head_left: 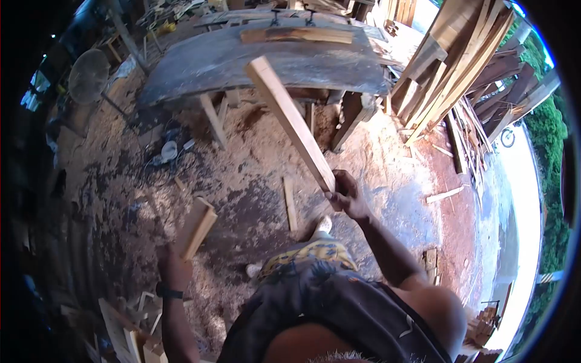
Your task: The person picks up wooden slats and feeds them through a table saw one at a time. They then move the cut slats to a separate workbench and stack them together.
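- Grasping one long squared timber (293, 124) near its lower end with the right hand (346, 196).
- Clutching one short wood piece (198, 227), perhaps two together, in the blurred left hand (175, 269).
- Visible near the table's (200, 66) far edge: one board (296, 35), two dark clamps (275, 17).

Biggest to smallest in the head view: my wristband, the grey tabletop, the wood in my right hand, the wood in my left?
Tabletop
Long wood, right hand
Short wood, left hand
Wristband
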{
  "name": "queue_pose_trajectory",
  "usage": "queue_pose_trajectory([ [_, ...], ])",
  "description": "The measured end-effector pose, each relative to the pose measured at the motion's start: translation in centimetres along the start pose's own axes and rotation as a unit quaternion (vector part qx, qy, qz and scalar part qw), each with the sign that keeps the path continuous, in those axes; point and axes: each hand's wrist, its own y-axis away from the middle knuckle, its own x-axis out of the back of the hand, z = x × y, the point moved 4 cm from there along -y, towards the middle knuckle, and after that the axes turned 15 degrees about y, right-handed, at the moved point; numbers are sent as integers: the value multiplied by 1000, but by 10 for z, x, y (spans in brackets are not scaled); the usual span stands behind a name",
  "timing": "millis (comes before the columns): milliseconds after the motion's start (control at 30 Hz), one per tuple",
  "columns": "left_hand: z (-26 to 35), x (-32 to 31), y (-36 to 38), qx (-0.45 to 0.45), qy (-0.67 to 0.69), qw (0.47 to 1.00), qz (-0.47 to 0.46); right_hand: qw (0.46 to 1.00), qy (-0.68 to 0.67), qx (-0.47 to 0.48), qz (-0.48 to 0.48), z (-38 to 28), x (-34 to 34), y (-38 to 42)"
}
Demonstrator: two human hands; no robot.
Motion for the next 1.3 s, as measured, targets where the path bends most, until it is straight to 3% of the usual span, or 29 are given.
queue_pose_trajectory([
  [67,89,-57,-27,-106,36,990,-89,1000,-23,1,9,-5,68,-3],
  [133,186,-106,-46,-156,38,975,-152,996,-88,-2,7,-7,125,0],
  [200,261,-161,-70,-233,17,955,-181,993,-105,-58,-20,12,177,8],
  [267,338,-203,-95,-287,5,937,-202,956,-287,-51,-15,6,195,5],
  [333,413,-226,-118,-308,11,919,-246,949,-291,-65,101,53,218,-4],
  [400,475,-245,-146,-361,-15,898,-252,945,-297,-59,120,46,247,-26],
  [500,570,-247,-185,-410,-48,878,-244,928,-294,-12,229,33,315,-63],
  [600,645,-264,-231,-422,-52,876,-230,932,-283,28,224,20,389,-118],
  [733,719,-303,-306,-462,-7,873,-156,927,-319,62,189,36,497,-200],
  [800,753,-321,-344,-437,7,885,-161,922,-332,90,179,41,538,-238],
  [1000,821,-385,-415,-381,-18,909,-170,958,-217,80,172,30,644,-358],
  [1100,852,-399,-433,-382,-41,906,-176,970,-201,83,106,18,673,-438],
  [1300,879,-423,-458,-374,-52,917,-126,960,-269,73,-40,11,663,-613],
])
